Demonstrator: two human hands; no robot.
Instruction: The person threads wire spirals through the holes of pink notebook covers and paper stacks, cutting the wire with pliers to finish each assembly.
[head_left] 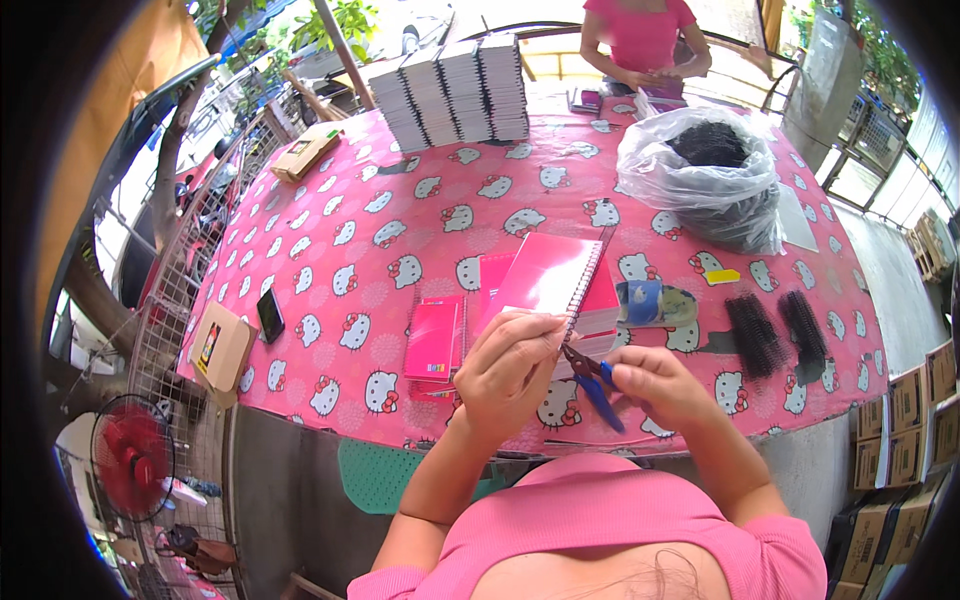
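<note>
My left hand (512, 362) is closed on the lower end of a pink spiral notebook (545, 275), which is tilted up over the table. My right hand (655, 383) grips blue-handled cutting pliers (597, 390). The pliers' dark jaws are at the bottom end of the notebook's coil, close to my left fingertips. Whether the jaws are closed on the wire is too small to tell. Under and behind the held notebook lies a pile of pink notebooks (603, 310). To its left sits a smaller stack of pink notebooks (433, 340).
Tall stacks of coil-bound books (450, 95) stand at the far side. A plastic bag of black coils (705, 185) is at the far right. Loose black coils (757, 335), a blue roll (640, 302), a phone (270, 316) and a cardboard box (222, 345) lie around. Another person (645, 45) sits opposite.
</note>
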